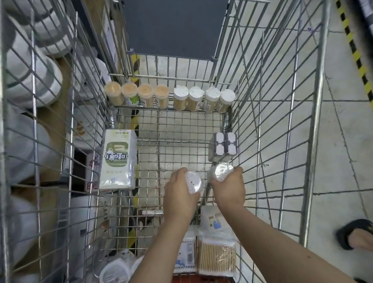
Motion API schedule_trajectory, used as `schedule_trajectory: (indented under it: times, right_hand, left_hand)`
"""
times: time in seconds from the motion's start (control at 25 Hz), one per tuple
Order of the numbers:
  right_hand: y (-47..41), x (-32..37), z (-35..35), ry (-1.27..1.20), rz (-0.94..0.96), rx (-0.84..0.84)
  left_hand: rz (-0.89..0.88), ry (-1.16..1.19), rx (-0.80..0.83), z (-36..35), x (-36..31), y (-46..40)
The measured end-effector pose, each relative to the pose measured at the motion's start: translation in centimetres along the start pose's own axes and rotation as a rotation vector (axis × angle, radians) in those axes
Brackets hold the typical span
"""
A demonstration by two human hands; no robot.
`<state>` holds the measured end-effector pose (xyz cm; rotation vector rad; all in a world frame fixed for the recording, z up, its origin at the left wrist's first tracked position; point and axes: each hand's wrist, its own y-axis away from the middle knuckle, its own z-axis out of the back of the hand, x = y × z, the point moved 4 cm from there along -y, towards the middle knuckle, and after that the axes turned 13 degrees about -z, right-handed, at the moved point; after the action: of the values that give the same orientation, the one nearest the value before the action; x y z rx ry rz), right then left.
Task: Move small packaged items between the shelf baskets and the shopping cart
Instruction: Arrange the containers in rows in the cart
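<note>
Both my hands reach down into the wire shopping cart (pixel 270 118). My left hand (pixel 180 197) grips a small round clear container with a white perforated lid (pixel 193 183). Just to its right, my right hand (pixel 229 189) grips a second clear round container (pixel 221 171). Both containers hang a little above the cart floor, close to a clear pack of white-capped boxes (pixel 223 144) by the right wall. Along the cart's far wall stands a row of several toothpick jars (pixel 169 97). A white and green tissue pack (pixel 117 159) stands at the left wall.
Packs of cotton swabs (pixel 215 253) and white round containers (pixel 116 274) lie at the cart's near end. Wire shelf baskets with stacked white plates (pixel 12 67) stand to the left. Tiled floor with yellow-black tape (pixel 369 90) lies right; a sandalled foot (pixel 356 234) is near the cart.
</note>
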<state>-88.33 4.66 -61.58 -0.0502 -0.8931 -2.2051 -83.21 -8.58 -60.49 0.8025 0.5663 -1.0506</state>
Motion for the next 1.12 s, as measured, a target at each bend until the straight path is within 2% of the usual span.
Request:
schedule_trajectory:
  times: [0.32, 0.56, 0.88, 1.12]
  right_hand:
    - [-0.6, 0.7, -0.9, -0.023, -0.103, -0.079]
    - [-0.1, 0.3, -1.5, -0.324, -0.125, -0.093]
    - [1.2, 0.0, 0.1, -0.239, -0.099, -0.125]
    - [3.8, -0.8, 1.8, -0.144, -0.147, -0.002]
  left_hand:
    - [-0.089, 0.018, -0.001, -1.9, -1.0, -4.3]
    - [-0.058, 0.03, 0.07, -3.1, -0.5, -5.4]
    - [-0.089, 0.114, 0.105, -2.8, -0.5, -4.9]
    - [0.074, 0.074, 0.192, -1.4, -0.4, -2.9]
